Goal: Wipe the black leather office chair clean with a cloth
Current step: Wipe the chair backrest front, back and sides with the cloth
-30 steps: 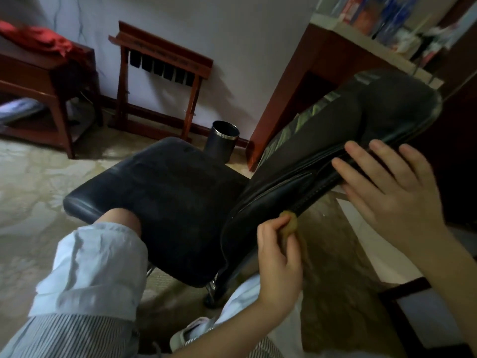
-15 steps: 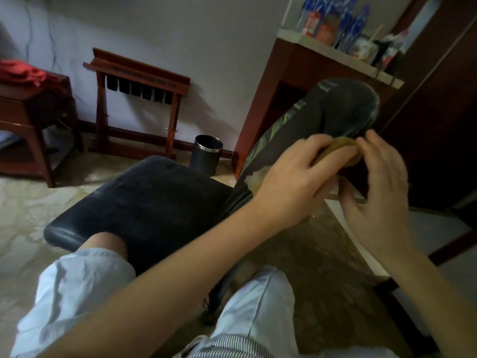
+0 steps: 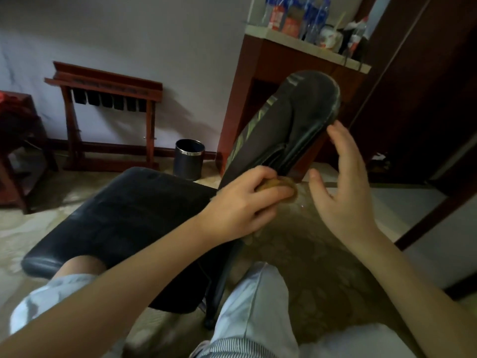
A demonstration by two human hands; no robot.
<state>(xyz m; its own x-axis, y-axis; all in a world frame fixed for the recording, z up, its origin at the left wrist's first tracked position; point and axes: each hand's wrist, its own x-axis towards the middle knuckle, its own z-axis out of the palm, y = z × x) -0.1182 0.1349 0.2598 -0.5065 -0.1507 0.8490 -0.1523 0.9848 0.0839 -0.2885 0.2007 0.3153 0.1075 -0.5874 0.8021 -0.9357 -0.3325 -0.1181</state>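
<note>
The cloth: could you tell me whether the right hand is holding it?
No, the left hand grips the cloth by the chair's backrest, while the right hand is open with straight fingers.

The crumpled yellow-brown cloth (image 3: 280, 186) is mostly covered by the left hand (image 3: 242, 205), the base of the black leather office chair (image 3: 129, 210) is largely concealed beneath its seat, and the blurred plastic bottles (image 3: 291, 14) are cropped by the top edge.
</note>
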